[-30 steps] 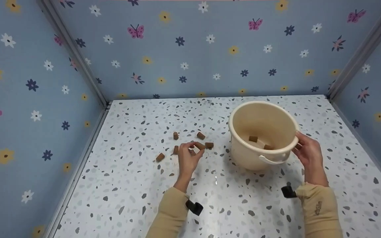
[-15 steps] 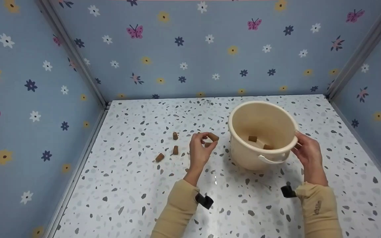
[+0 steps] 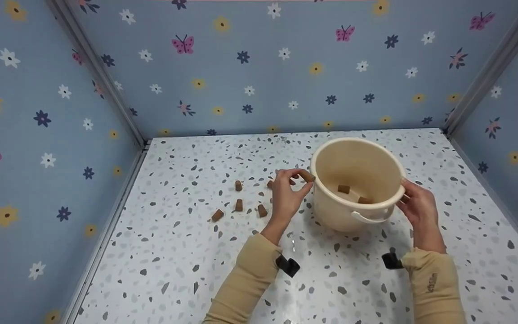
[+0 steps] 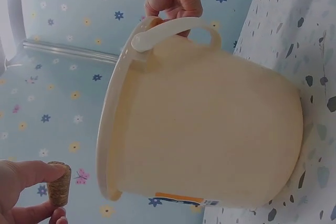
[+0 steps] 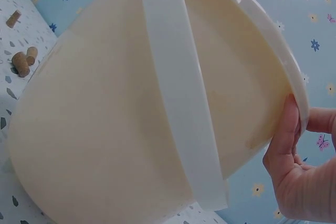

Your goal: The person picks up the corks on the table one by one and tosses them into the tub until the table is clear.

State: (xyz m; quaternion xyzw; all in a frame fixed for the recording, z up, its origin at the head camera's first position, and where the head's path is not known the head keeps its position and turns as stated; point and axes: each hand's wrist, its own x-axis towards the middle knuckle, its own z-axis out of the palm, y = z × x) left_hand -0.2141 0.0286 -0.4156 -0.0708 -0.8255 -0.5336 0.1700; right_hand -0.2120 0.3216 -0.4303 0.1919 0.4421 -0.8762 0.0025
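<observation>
On the speckled white table (image 3: 164,252) stands a cream bucket (image 3: 340,216). The right hand (image 3: 421,207) grips its rim with finger and thumb; the left hand (image 3: 287,198) pinches a cork (image 4: 59,184) — higher than the rim's left side, apart from it. Two corks (image 3: 343,189) lie inside the bucket; at least five loose corks (image 3: 239,205) dot the table.
</observation>
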